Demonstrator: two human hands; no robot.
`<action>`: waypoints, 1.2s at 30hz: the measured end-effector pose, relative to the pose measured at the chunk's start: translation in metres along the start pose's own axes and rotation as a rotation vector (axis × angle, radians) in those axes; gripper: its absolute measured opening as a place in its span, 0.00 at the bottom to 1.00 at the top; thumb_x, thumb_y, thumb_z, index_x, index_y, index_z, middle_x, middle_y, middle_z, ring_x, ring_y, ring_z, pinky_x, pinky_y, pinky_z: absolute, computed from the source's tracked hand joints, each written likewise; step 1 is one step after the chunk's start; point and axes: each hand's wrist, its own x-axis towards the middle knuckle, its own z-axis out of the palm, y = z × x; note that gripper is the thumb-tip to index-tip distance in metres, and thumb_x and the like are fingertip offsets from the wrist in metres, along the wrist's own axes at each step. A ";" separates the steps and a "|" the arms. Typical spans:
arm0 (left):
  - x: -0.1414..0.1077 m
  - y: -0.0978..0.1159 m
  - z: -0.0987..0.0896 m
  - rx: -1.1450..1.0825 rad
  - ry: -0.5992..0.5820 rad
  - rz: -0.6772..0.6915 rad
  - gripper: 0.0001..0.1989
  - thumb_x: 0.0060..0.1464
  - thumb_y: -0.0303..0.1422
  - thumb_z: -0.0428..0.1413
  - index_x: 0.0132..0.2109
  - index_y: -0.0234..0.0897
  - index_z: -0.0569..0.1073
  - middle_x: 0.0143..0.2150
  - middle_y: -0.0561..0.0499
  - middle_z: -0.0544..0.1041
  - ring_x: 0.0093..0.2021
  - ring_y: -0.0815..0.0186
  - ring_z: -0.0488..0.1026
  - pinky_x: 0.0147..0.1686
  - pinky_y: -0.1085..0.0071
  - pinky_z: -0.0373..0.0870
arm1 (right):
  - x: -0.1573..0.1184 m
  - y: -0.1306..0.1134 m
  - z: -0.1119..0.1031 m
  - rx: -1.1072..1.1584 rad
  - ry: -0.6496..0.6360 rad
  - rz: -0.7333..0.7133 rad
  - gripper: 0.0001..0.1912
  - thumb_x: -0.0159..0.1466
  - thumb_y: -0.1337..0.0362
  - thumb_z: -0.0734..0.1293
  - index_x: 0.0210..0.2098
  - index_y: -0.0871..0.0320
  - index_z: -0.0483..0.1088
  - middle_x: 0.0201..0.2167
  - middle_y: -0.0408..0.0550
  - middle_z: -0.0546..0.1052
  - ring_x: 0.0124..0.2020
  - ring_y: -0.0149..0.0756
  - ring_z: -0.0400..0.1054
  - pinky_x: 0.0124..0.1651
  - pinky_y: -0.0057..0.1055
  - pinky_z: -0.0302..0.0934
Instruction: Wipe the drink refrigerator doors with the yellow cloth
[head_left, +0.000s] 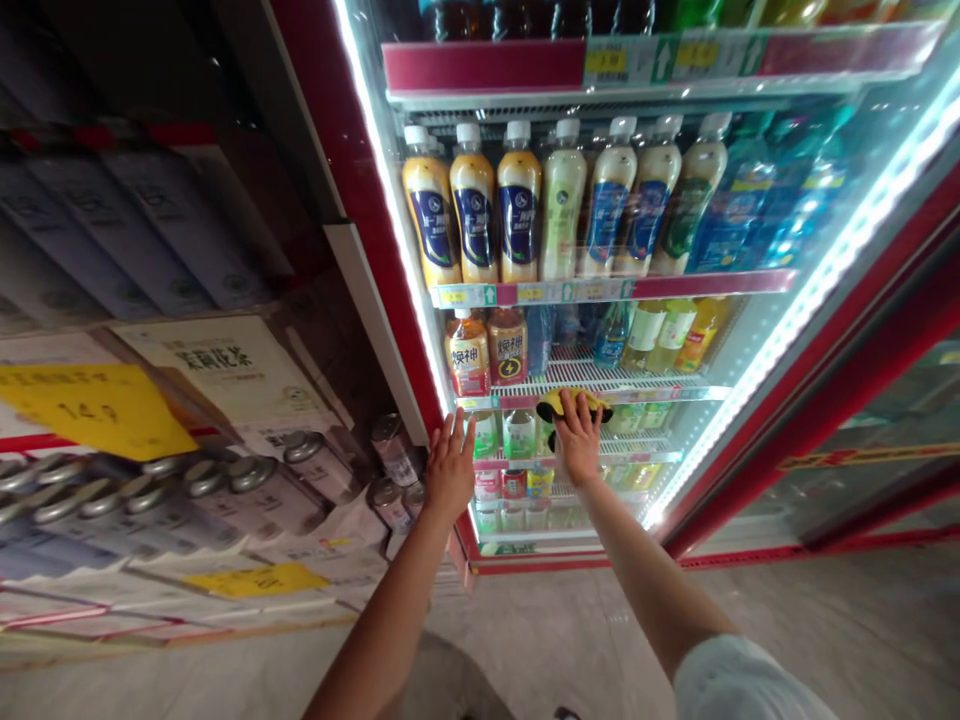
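Dim stocked shelving [22,441] stands left and a red-framed cabinet [889,508] right, on grey floor [525,625].

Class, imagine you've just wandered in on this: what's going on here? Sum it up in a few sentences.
A person stands before a lit drinks cooler, both arms stretched towards it. The right hand is spread over a yellow-and-black cloth, apparently against the glass front. The left hand is open and holds nothing, by the cooler's left edge; whether it touches is hard to tell. White-capped bottles stand on a shelf above the hands, and cans are stacked to the left.
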 end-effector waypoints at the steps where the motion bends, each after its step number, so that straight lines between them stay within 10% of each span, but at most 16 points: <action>1: -0.002 -0.003 0.002 -0.005 -0.001 0.002 0.40 0.56 0.19 0.50 0.75 0.34 0.52 0.78 0.40 0.46 0.78 0.52 0.43 0.73 0.49 0.50 | 0.005 -0.011 0.003 -0.005 0.006 0.046 0.16 0.70 0.69 0.62 0.52 0.52 0.76 0.70 0.51 0.66 0.77 0.45 0.40 0.75 0.61 0.28; 8: -0.005 -0.015 0.012 -0.013 0.010 0.058 0.38 0.57 0.20 0.48 0.75 0.32 0.53 0.78 0.40 0.47 0.78 0.53 0.42 0.74 0.50 0.50 | 0.016 -0.053 0.008 0.065 -0.119 -0.233 0.11 0.72 0.66 0.63 0.45 0.48 0.77 0.67 0.40 0.70 0.74 0.35 0.50 0.77 0.51 0.21; 14: -0.003 -0.021 0.024 -0.032 0.025 0.090 0.40 0.56 0.18 0.48 0.75 0.34 0.52 0.78 0.40 0.48 0.78 0.53 0.43 0.73 0.48 0.51 | 0.026 -0.049 0.003 -0.024 -0.033 0.006 0.17 0.71 0.68 0.63 0.55 0.47 0.75 0.70 0.46 0.66 0.76 0.42 0.46 0.76 0.58 0.23; 20: -0.007 -0.023 0.024 -0.042 0.019 0.097 0.37 0.59 0.20 0.48 0.74 0.32 0.54 0.78 0.39 0.47 0.78 0.52 0.43 0.73 0.48 0.50 | 0.003 -0.051 0.005 0.012 -0.163 -0.162 0.16 0.72 0.69 0.62 0.52 0.46 0.76 0.67 0.41 0.70 0.75 0.37 0.50 0.77 0.54 0.23; 25: -0.016 -0.030 0.028 -0.070 -0.028 0.093 0.39 0.58 0.19 0.47 0.75 0.33 0.50 0.78 0.40 0.46 0.78 0.54 0.43 0.72 0.51 0.54 | 0.023 -0.080 0.010 -0.012 -0.089 0.090 0.20 0.70 0.69 0.63 0.58 0.46 0.73 0.73 0.45 0.61 0.78 0.44 0.37 0.75 0.61 0.25; 32: -0.029 -0.049 0.029 -0.061 -0.053 0.125 0.40 0.58 0.21 0.47 0.76 0.33 0.47 0.78 0.40 0.46 0.76 0.52 0.49 0.72 0.49 0.53 | 0.010 -0.095 0.015 0.047 -0.235 -0.221 0.13 0.74 0.64 0.61 0.49 0.46 0.77 0.69 0.36 0.68 0.75 0.34 0.49 0.77 0.50 0.17; 36: -0.037 -0.063 0.030 -0.037 -0.083 0.099 0.41 0.57 0.22 0.49 0.76 0.31 0.47 0.78 0.39 0.50 0.73 0.51 0.58 0.73 0.50 0.50 | 0.014 -0.098 0.017 0.008 -0.128 -0.003 0.15 0.72 0.67 0.62 0.53 0.48 0.76 0.71 0.42 0.64 0.78 0.41 0.40 0.76 0.58 0.20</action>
